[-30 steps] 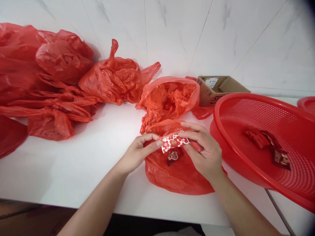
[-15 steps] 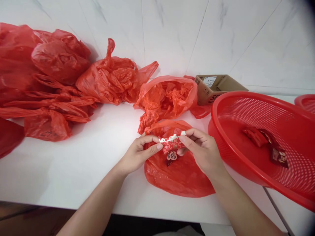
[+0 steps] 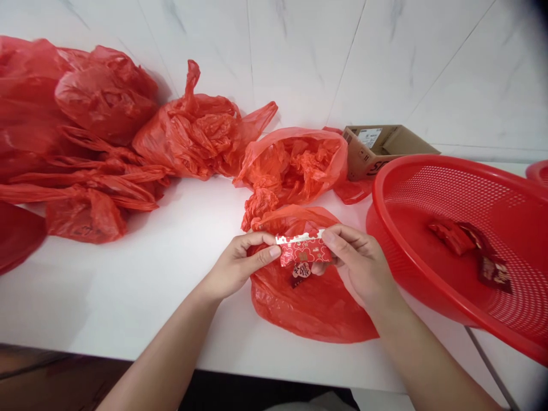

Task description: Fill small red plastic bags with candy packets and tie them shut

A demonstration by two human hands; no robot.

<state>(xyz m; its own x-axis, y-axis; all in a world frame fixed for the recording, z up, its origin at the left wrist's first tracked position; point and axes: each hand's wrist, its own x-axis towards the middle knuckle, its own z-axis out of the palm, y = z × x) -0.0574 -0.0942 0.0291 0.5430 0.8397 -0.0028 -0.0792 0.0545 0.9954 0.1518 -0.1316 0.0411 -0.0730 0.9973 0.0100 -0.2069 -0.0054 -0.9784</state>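
Observation:
A small red-and-white patterned packet (image 3: pixel 305 249) is stretched between my two hands. My left hand (image 3: pixel 242 262) pinches its left end between thumb and fingers. At the other end, my right hand (image 3: pixel 357 257) grips it the same way. Right beneath lies a red plastic bag (image 3: pixel 317 314) with its mouth open, and a dark packet with pale lettering (image 3: pixel 301 274) shows in it, partly covered by the held one. To the right, a red perforated plastic basket (image 3: pixel 411 262) has a few red and dark packets (image 3: pixel 454 237) inside.
Several red plastic bags (image 3: pixel 197 137) line the back of the white table (image 3: pixel 171 274) along the tiled wall. Another opened bag (image 3: pixel 295 160) stands behind my hands. A cardboard box (image 3: pixel 363 157) sits behind the basket. Part of a red container (image 3: pixel 19 237) shows at the left edge.
The packet has tipped so more of its patterned red face shows. Both hands keep their hold on its ends. The view has shifted slightly.

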